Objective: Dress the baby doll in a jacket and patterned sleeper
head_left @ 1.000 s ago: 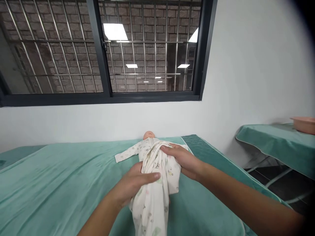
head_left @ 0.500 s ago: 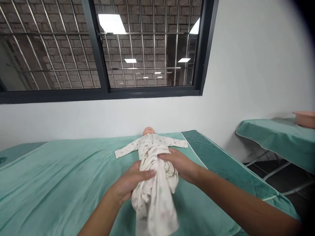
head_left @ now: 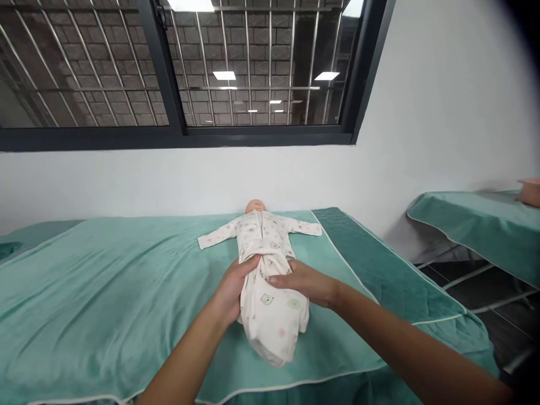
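A baby doll (head_left: 255, 206) lies on its back with its head by the wall. It wears a white, small-print long-sleeved top (head_left: 253, 225), sleeves spread to both sides. Over its lower body is a bunched white baby garment (head_left: 274, 320) with green and pink animal prints; its loose end hangs toward me. My left hand (head_left: 231, 287) grips the garment's left side, thumb on top. On the right side, my right hand (head_left: 306, 281) pinches the cloth, thumb across it. The doll's legs are hidden, and I cannot tell which part of the garment is held.
A green sheet (head_left: 126, 292) with white piping covers the bed, over a darker green cover (head_left: 379, 275). Behind it are a white wall (head_left: 177, 180) and a barred window (head_left: 261, 73). At right stands another green-covered table (head_left: 472, 219) with a pink basin (head_left: 530, 191).
The garment has been spread smoother, its prints now showing, and its loose end has risen off the near side. My left hand has moved up toward the doll's waist. The view has tilted downward.
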### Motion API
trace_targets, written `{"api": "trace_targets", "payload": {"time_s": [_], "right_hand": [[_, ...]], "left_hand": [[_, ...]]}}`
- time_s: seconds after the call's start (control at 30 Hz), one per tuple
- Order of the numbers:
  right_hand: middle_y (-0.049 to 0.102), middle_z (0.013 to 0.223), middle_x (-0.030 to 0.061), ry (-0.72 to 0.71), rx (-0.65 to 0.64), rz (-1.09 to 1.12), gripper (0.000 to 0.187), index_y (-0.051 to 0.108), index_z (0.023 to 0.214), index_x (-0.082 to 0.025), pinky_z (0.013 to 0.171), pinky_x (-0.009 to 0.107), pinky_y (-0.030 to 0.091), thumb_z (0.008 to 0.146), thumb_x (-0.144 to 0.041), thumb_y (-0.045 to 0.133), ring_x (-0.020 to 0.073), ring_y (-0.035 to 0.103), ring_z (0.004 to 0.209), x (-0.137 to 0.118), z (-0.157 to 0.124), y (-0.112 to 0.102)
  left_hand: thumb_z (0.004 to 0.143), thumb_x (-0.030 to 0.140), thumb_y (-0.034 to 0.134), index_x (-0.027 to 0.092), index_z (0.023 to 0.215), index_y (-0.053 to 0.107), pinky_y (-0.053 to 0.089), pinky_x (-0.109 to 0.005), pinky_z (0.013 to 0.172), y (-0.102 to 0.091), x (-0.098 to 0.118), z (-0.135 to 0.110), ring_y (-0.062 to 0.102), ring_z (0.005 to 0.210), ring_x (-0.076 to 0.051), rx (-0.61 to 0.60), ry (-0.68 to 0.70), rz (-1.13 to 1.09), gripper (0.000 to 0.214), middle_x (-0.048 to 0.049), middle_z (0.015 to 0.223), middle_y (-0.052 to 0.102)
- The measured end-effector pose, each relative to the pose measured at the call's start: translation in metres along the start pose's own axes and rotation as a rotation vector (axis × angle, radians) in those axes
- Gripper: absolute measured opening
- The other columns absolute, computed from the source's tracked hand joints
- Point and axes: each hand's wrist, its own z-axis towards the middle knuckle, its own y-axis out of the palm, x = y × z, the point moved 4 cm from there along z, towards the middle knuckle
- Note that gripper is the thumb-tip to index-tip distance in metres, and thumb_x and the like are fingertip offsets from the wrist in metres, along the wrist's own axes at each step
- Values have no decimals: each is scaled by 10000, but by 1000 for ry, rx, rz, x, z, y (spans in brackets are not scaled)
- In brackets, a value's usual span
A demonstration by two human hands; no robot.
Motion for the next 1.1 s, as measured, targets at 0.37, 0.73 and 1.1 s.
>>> {"api": "trace_targets", "payload": {"time_s": [0.37,0.73,1.1], "right_hand": [[747,1093,87,-172,362,32,381,719,1115,-182,880,403,534,756,-306,724,279,698,957,0,2,-48],[710,1201,69,-92,542,-472,384,709,1159,-227,1052,476,416,883,-448,558,305,615,1171,101,-4,-58],[735,1087,101,-398,680,-99,315,713,991,-204,984,452,479,717,-359,693,294,660,1048,92,0,-77]], "left_hand": [[734,294,772,127,1244,629,544,-385,823,1,-7,14,696,972,-294,13,-63,307,555,-168,1162,709],[771,260,612,193,830,734,472,-328,800,-7,-31,35,672,949,-285,-98,24,1382,152,-84,990,757],[669,294,832,207,1265,605,505,-377,946,-8,-23,15,609,1166,-275,-409,-338,595,644,-99,1248,665]]}}
